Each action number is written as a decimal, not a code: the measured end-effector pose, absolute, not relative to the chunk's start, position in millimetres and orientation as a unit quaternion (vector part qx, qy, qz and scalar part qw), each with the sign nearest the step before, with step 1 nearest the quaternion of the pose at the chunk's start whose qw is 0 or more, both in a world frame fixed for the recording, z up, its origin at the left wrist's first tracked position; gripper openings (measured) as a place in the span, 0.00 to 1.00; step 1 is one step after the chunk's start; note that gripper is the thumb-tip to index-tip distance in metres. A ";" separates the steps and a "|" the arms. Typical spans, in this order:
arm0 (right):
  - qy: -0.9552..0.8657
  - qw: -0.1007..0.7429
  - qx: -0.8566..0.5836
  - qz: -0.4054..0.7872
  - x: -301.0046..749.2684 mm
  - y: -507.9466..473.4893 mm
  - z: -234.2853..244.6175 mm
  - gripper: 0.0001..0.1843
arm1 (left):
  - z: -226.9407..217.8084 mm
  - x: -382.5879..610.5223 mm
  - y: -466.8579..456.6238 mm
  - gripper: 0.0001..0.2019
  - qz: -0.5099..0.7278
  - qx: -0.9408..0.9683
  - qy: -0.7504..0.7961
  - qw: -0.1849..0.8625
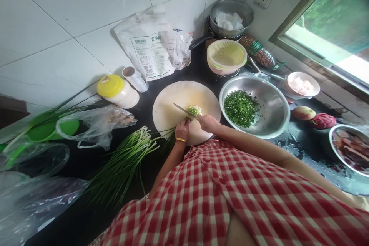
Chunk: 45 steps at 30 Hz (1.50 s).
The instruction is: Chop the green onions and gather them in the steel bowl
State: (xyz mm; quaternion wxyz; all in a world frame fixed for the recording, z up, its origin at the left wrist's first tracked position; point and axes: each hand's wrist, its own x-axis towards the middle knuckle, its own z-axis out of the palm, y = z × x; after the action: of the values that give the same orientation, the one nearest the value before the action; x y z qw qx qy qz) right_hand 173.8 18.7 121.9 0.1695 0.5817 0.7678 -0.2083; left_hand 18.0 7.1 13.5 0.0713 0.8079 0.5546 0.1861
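On the round cutting board (167, 102), my right hand (209, 123) is closed round the handle of a kitchen knife (181, 108), whose blade points up and left. My left hand (182, 130), with a gold bracelet at the wrist, presses curled fingers on a bunch of chives (168, 134) just below the blade. A small heap of chopped chives (194, 110), white and pale green, lies against the knife's far side. Long uncut chives (127, 165) lie on the dark counter left of the board. Finely cut greens (241, 108) fill part of a steel basin (271, 121) at right.
Behind the board stand a yellow-lidded jar (118, 91), a roll (135, 78) and a white printed bag (148, 46). A colander (226, 55) and a grey pan (232, 11) are at the back. Dragon fruit (323, 121) and a bowl of dark pieces (350, 148) sit right, plastic bags (95, 125) left.
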 end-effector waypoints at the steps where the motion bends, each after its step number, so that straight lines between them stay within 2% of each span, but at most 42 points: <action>1: 0.771 0.170 0.578 -0.208 173.9 14.9 125.5 0.22 | 12.2 18.2 8.1 0.12 0.188 0.807 0.555 0.070; 7: 0.773 0.174 0.574 -0.206 172.2 0.7 131.3 0.17 | 8.0 18.4 8.5 0.11 0.229 0.802 0.549 0.060; 15: 0.772 0.180 0.569 -0.221 172.8 14.1 114.2 0.15 | 6.1 17.2 7.1 0.11 0.263 0.812 0.518 0.060; 25: 0.775 0.193 0.561 -0.215 171.2 2.5 129.8 0.15 | 12.1 21.7 7.8 0.11 0.224 0.792 0.561 0.088; 31: 0.778 0.203 0.550 -0.224 156.9 10.8 116.4 0.17 | 9.5 21.0 9.1 0.11 0.191 0.789 0.572 0.115; 35: 0.783 0.179 0.549 -0.231 157.6 18.0 111.1 0.18 | 8.2 21.4 9.9 0.11 0.195 0.788 0.573 0.112; 41: 0.778 0.192 0.556 -0.221 169.0 9.0 130.5 0.16 | 12.2 21.9 9.5 0.11 0.207 0.785 0.576 0.094; 45: 0.776 0.198 0.555 -0.225 160.6 8.3 123.0 0.17 | 10.9 21.2 9.9 0.11 0.207 0.784 0.576 0.104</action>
State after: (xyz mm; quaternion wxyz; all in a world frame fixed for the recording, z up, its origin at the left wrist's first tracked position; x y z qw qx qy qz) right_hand 160.6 8.3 123.0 0.1981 0.5546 0.7762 -0.2254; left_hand 21.2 9.9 10.9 0.1036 0.7842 0.5758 0.2067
